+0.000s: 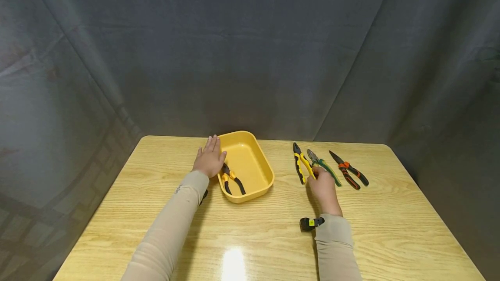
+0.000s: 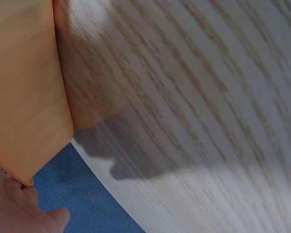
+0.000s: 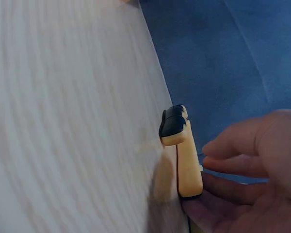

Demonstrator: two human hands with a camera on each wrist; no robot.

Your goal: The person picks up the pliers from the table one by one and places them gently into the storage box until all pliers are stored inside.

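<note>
I note my right hand (image 1: pixel 323 187) gripping the yellow-and-black pliers (image 1: pixel 300 167) by the handles. My left hand (image 1: pixel 210 158) rests flat, fingers straight, on the yellow tray (image 1: pixel 258 147) rim; bare table (image 1: pixel 390 229) lies nearer me.

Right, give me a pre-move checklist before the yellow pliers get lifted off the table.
1. Right hand on the yellow pliers: ok, fingers touch a handle.
2. Grip fully closed round the handles: cannot tell.
3. Left hand steadying the yellow tray: ok, it rests flat on the rim.
4. Room in the tray: ok, only the orange-handled pliers lie inside.
5. Neighbouring green pliers apart from the right hand: not ok, very close.
</note>
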